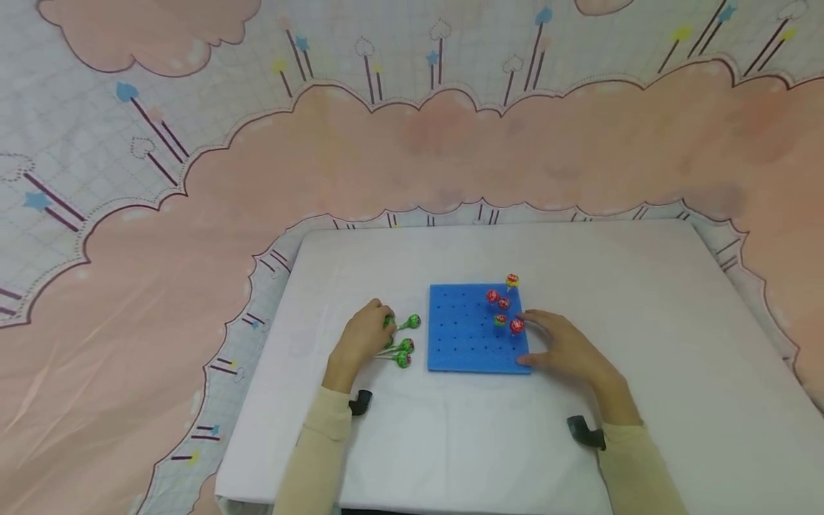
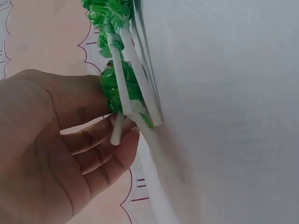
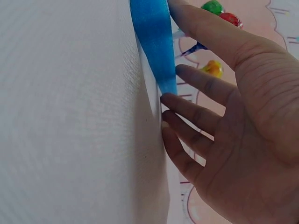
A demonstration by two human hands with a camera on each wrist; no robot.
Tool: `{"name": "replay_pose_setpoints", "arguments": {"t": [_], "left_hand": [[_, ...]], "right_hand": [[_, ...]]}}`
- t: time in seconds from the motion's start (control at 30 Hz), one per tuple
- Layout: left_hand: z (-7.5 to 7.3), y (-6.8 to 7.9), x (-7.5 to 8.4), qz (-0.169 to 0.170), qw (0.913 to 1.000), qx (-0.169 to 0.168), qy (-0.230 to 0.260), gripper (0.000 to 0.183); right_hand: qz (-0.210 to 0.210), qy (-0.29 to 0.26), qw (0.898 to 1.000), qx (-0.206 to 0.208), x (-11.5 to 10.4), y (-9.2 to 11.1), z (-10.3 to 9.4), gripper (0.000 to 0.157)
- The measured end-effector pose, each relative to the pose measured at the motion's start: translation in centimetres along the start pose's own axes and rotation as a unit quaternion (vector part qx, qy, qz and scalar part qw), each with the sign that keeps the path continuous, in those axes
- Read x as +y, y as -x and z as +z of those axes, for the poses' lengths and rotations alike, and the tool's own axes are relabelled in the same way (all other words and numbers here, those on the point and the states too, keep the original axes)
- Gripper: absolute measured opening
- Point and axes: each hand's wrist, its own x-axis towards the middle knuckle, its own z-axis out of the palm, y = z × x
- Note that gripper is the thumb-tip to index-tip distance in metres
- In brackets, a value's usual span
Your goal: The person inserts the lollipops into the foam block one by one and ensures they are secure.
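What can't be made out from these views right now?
Head view: the left hand partly hides the green lollipops; exact count unclear.
Head view: any print on the red lollipops is too small to read.
Left wrist view: the top edge crops the uppermost green lollipops.
Right wrist view: the top edge cuts off the blue board.

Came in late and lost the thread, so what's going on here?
A person's left hand pinches a round green-wrapped lollipop above a white-covered table, with more green-wrapped lollipops lying close by. The right hand touches the right edge of a square blue board dotted with small holes. Five round-headed lollipops in coloured wrappers stand in the board's right part.
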Motion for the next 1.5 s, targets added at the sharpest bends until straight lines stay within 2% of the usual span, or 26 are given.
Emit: {"name": "replay_pose_setpoints", "arguments": {"t": [0.4,0.5,0.63,0.8,0.97,1.2,1.27,1.37,1.5], "left_hand": [[-0.6,0.2,0.0,0.02,0.9994,0.019,0.019,0.028],[-0.9,0.3,0.3,0.026,0.9989,0.022,0.033,0.027],[-1.4,0.0,0.7,0.052,0.9959,0.031,0.067,0.026],[-2.1,-0.4,1.7,0.092,0.9852,0.051,0.135,0.025],[-2.4,-0.6,2.9,0.135,0.9672,0.076,0.201,0.025],[-1.7,-0.9,4.5,0.193,0.943,0.124,0.241,0.031],[-1.3,-1.0,4.9,0.206,0.9395,0.123,0.245,0.032],[-0.6,-1.1,5.5,0.223,0.936,0.105,0.251,0.031],[0.1,-1.1,6.1,0.233,0.9382,0.082,0.243,0.028]], "right_hand": [[-0.001,-0.003,1.0,0.011,0.5,0.5,0.5,0.094],[0.002,-0.006,1.0,0.009,0.5,0.6,0.6,0.094],[-0.001,-0.004,1.0,0.009,0.5,0.6,0.6,0.095],[-0.008,0.002,1.0,0.011,0.5,0.4,0.6,0.095],[-0.01,0.002,1.0,0.012,0.6,0.2,0.5,0.095],[-0.019,-0.001,1.0,0.014,0.6,0.1,0.5,0.094],[-0.018,-0.001,1.0,0.015,0.6,0.0,0.5,0.095],[-0.016,-0.002,1.0,0.016,0.7,-0.1,0.5,0.095],[-0.014,-0.004,1.0,0.016,0.7,-0.2,0.6,0.094]]}}
